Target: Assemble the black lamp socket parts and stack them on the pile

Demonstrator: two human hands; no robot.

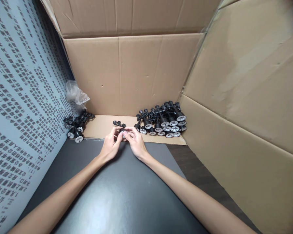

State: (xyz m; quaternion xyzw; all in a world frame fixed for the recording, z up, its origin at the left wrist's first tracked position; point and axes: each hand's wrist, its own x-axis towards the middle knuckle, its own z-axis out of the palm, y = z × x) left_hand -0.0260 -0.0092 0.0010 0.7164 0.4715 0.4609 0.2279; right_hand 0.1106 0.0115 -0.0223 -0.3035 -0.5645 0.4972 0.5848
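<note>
Both hands meet near the far edge of the dark table. Between their fingertips is a black lamp-post-shaped piece (118, 123), its small knobbed heads pointing away and its round base toward me. My left hand (111, 142) closes on its left side, thumb at the base. My right hand (136, 142) grips the right side, thumb and fingers pressed on the base. Fingers hide much of the piece. Just right of my right hand lies a stacked pile of similar black pieces (164, 121), with pale round bases facing me.
A smaller group of black pieces (75, 127) lies at the left, below a clear plastic bag (76, 92). A cardboard strip (100, 125) runs along the back. Cardboard walls (141, 71) rise behind and at the right; a printed pale-blue panel (26, 97) stands left.
</note>
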